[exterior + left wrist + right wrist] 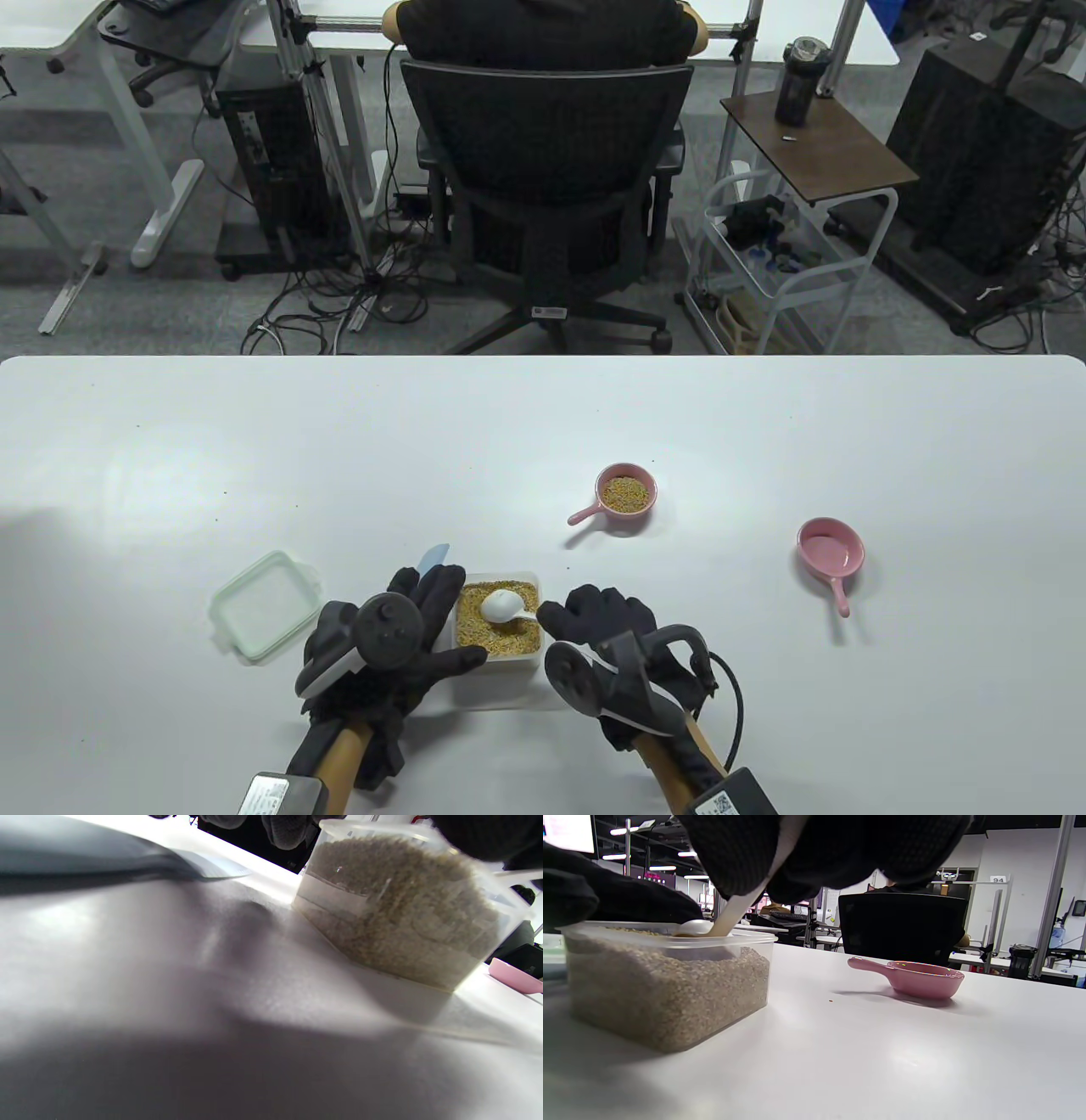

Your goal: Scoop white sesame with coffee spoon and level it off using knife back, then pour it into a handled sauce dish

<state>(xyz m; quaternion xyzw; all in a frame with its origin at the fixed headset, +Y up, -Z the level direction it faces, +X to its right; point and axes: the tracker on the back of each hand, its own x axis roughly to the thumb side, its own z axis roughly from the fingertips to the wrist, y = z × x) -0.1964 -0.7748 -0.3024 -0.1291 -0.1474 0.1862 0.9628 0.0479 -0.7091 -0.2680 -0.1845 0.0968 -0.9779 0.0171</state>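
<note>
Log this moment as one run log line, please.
step: scooping | right hand holds coffee spoon in sesame container | left hand steadies container | knife unused

Green-tinted container lid (265, 604) lies on white table (543, 424), left side. Beyond table: black office chair (547, 182) w/ seated person (543, 30), dark bottle (798, 81) on brown side table (819, 144), white wire cart (780, 272), PC tower (271, 161).

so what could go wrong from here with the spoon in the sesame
1. The spoon sits bowl-up on the sesame in the tub; lifting it heaped could scatter seeds, and some already dot the table.
2. The left hand rests over the tub's edge, so a jolt might tip it.
3. The nearer dish looks full and could overflow.
</note>
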